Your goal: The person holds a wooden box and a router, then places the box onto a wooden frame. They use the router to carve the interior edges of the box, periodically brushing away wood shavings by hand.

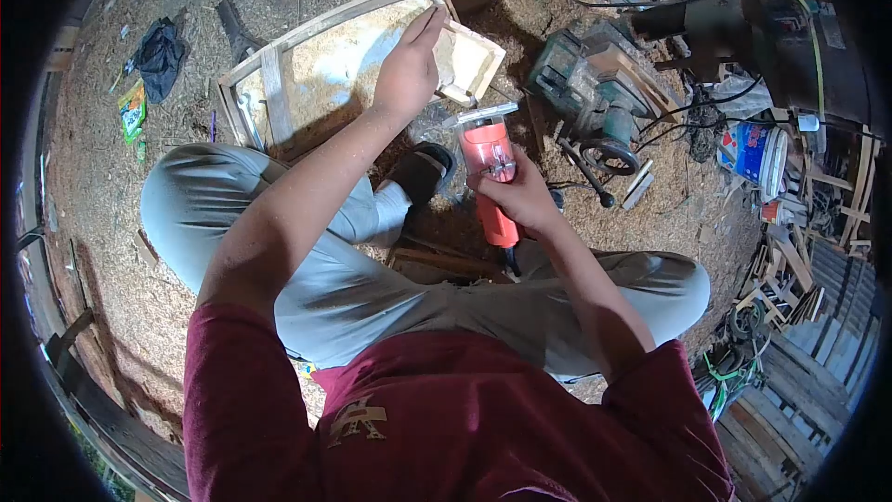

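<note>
Sawdust floor (102, 223) all round in the head view, seen past a dark red shirt and grey trousers. Left hand (409, 70) stretched forward, fingers straight and close together, laid flat on the near corner of the wooden frame (279, 84), beside a small square panel (469, 60) at that corner. Frame flat on the floor, just beyond a sandalled foot (423, 167). Right hand (520, 195) wrapped tight round the orange trimmer (485, 153), clear base plate pointing toward the frame, lifted off the wood and touching none of it. Green machine (595, 93) off to the right, apart from both hands.

Judged as the steadying step: wood held down, tool not yet applied. Next move probably calling for the base set flat on the frame's edge, a firm grip, and left fingers out of the cutter's path.
</note>
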